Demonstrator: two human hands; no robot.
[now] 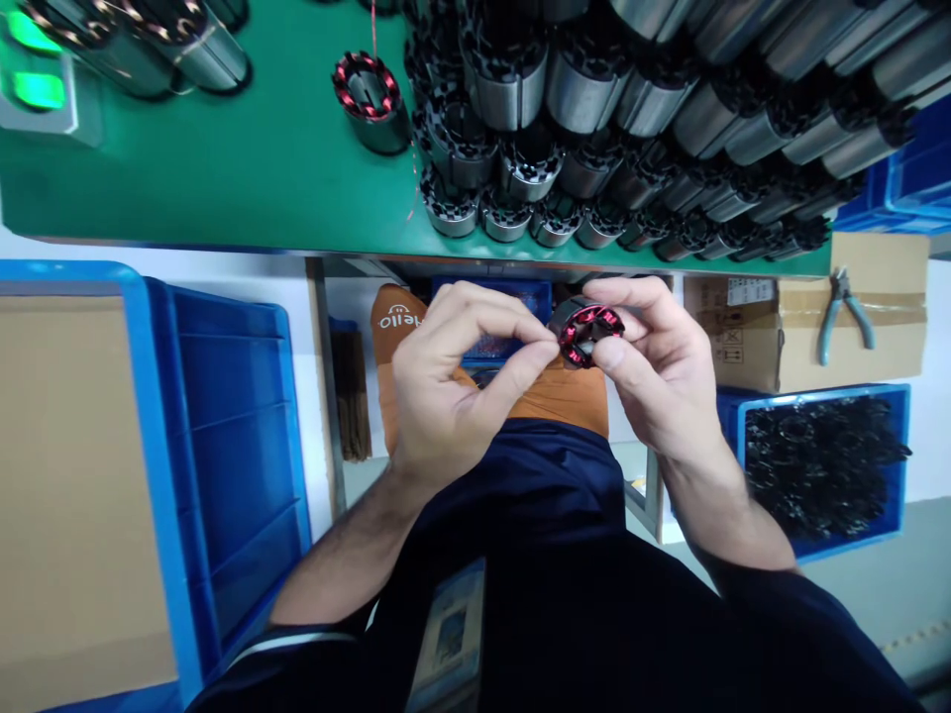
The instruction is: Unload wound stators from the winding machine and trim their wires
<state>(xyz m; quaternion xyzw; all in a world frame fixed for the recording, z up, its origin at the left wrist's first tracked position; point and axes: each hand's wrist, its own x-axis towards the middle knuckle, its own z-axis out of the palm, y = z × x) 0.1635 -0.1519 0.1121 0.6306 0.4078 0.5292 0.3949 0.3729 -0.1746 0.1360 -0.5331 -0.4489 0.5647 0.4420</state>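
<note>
Just below the edge of the green table (pixel 245 188), my right hand (pixel 661 366) grips a motor stator (pixel 586 332) with red wire windings and a black rim. Its thumb lies on the near side of the ring, the fingers behind it. From the other side, my left hand (pixel 468 376) has its thumb and index finger pinched together at the stator's left edge; anything between those fingertips is too small to make out. Another red-wound stator (pixel 371 99) stands on the table, with a thin red wire beside it.
Many unwound stators (pixel 512 84) crowd the table's right side. Copper-wound ones (pixel 200 50) lie at upper left near a green-lit device (pixel 45 89). Blue crate (pixel 230 426) at left; at right, pliers (pixel 843 307) on a cardboard box (pixel 892 337) above a bin of black parts (pixel 817 465).
</note>
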